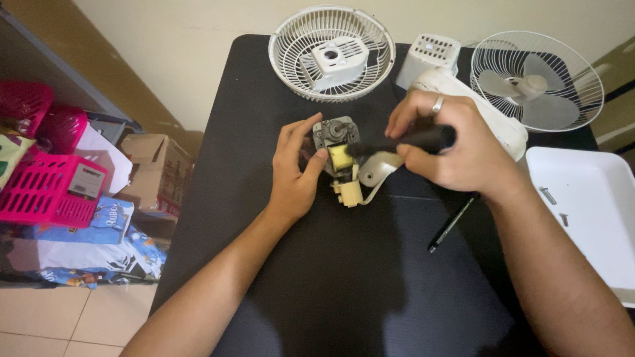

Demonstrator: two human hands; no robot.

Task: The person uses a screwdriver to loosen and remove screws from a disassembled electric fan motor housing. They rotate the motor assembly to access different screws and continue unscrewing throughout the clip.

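Two forearms reach in over a black table (317, 291), where a black pen (452, 223) lies loose just beside the right wrist. The left hand (296, 170) grips a small fan motor (338, 153) by its side, thumb pressed against the yellow coil, holding the motor near the middle of the table with a cream plastic part hanging below it. The right hand (450, 149) (a ring on one finger) is clenched around the black handle of a screwdriver (410, 140), whose tip meets the motor. To the right, a white tray (589, 218) holds two loose screws (548, 195). Farther back stand a white rear fan guard (332, 53), a white vented housing (430, 56) and a front fan guard with blades (536, 79).
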